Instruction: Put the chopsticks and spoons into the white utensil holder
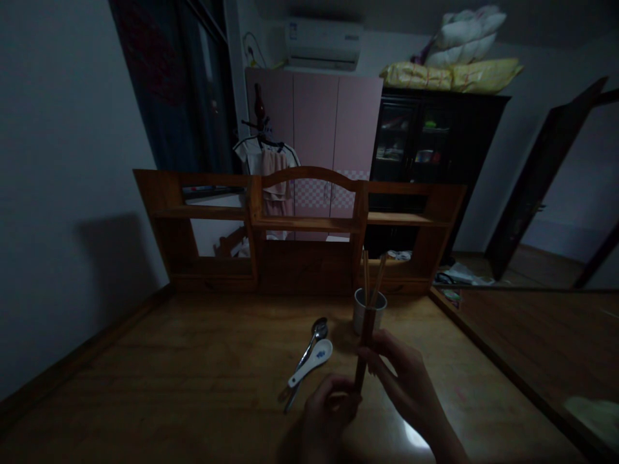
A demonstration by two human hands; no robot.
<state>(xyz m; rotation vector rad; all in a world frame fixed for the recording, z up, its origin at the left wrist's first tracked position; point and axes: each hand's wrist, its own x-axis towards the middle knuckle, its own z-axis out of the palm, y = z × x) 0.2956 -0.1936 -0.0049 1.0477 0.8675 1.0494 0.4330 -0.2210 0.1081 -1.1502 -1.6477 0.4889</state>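
Both my hands hold a pair of brown chopsticks upright above the wooden desk. My left hand is closed around their lower end. My right hand pinches them a little higher. Just behind stands a small metal cup with more chopsticks sticking out of it. To the left of my hands lie a white ceramic spoon and a metal spoon, side by side on the desk.
A wooden shelf unit stands along the desk's back edge. Behind it are pink wardrobes, a dark cabinet with bedding on top, and hanging clothes. A dark door stands open at right.
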